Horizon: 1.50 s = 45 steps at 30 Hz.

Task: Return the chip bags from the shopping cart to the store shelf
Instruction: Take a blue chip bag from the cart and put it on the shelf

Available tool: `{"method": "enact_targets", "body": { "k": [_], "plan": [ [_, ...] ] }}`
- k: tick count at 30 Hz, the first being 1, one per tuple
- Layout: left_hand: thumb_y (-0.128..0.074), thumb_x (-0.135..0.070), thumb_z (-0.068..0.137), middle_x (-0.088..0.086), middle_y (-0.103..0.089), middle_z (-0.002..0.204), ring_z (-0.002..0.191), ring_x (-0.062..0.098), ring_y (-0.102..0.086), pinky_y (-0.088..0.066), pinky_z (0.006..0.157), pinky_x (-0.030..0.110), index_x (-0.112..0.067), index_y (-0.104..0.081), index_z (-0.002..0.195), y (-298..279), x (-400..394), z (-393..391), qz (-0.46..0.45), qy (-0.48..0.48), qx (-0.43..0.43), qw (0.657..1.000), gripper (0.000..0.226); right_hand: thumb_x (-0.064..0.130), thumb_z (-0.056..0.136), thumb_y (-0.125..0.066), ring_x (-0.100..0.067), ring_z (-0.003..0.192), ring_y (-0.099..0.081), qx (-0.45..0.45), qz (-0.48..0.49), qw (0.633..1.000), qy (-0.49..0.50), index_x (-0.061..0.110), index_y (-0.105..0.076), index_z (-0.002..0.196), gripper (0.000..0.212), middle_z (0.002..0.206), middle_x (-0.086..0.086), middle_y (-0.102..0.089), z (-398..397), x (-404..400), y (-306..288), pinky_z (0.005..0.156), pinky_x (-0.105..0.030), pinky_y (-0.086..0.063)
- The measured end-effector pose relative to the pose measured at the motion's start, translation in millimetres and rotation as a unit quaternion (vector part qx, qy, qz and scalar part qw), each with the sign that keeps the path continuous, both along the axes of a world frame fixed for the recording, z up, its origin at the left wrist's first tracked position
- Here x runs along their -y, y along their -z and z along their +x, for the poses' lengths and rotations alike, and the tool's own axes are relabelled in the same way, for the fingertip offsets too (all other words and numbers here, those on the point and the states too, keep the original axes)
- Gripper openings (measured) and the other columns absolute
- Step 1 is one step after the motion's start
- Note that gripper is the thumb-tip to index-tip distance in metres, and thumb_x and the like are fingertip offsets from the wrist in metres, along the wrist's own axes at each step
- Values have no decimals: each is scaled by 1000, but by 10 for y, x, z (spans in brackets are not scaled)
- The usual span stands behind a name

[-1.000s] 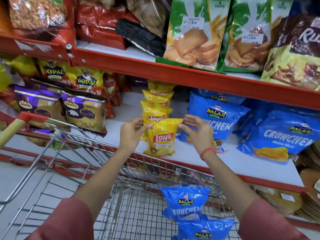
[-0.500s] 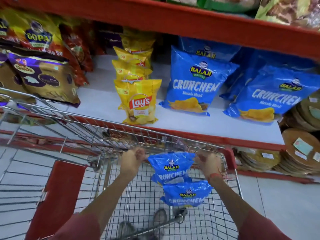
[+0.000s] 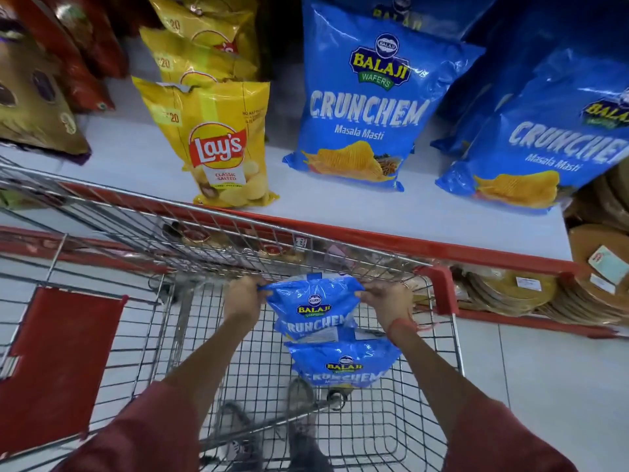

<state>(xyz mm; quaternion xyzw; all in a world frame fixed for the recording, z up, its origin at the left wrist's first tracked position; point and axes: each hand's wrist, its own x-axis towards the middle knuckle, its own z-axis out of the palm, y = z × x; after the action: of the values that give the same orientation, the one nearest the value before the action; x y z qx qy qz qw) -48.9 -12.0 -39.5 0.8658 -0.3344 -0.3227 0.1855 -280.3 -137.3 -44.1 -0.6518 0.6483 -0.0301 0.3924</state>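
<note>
Inside the wire shopping cart lie two blue Balaji Crunchem chip bags. My left hand pinches the top left corner of the upper blue bag, and my right hand pinches its top right corner. The second blue bag lies just below it on the cart floor. On the white store shelf beyond the cart stand a row of yellow Lay's bags and large blue Crunchem bags to their right.
Another large blue bag leans at the shelf's right. Brown and red snack packs fill the shelf's left. Round flat packs are stacked on the lower shelf at the right. The cart's red child-seat flap hangs at the left.
Both hands left the Lay's bag standing on the shelf, dropped into the cart, and closed on the upper blue bag's top corners. The view tilted down and closer.
</note>
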Motion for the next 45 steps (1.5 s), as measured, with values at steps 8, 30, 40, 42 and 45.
{"method": "enact_targets", "body": {
  "k": [8,30,40,42,45],
  "plan": [
    [-65,-21,82,8,-73,82,70,19,-61,-43,57,25,-9,-68,93,-589,-460,-134,-125,-32,15,992,17,22,77,-75,-18,65,-71,135,-103,985,-8,13,-76,88,15,80,-3,-76,-165,-180,-821,60,-25,-58],
    [-63,-15,83,6,-70,77,76,8,-65,-52,70,20,-19,-58,77,-2948,1,-124,-476,-2,-136,869,10,23,87,-64,-13,72,-63,374,-320,870,19,29,-55,72,18,70,-7,-70,-427,-204,-3286,80,-48,-57],
    [-65,-21,82,9,-70,71,69,12,-66,-51,61,33,-8,-61,85,-3104,544,-288,-481,16,-77,873,14,24,88,-63,-14,72,-63,369,-327,867,71,28,-54,70,20,68,1,-68,-423,360,-3466,81,-42,-57],
    [-66,-24,82,14,-73,75,74,22,-69,-54,66,43,-8,-61,84,-3032,694,-282,-465,14,-54,884,16,29,87,-63,-17,72,-65,348,-321,877,81,28,-53,70,20,67,-1,-68,-383,516,-3394,83,-45,-57],
    [-66,-24,82,14,-73,72,73,27,-68,-54,67,47,-10,-59,82,-2913,906,-219,-430,14,-16,902,16,28,86,-64,-26,72,-68,324,-298,893,96,26,-53,70,20,68,-11,-69,-298,729,-3210,81,-52,-56]
  ]
}}
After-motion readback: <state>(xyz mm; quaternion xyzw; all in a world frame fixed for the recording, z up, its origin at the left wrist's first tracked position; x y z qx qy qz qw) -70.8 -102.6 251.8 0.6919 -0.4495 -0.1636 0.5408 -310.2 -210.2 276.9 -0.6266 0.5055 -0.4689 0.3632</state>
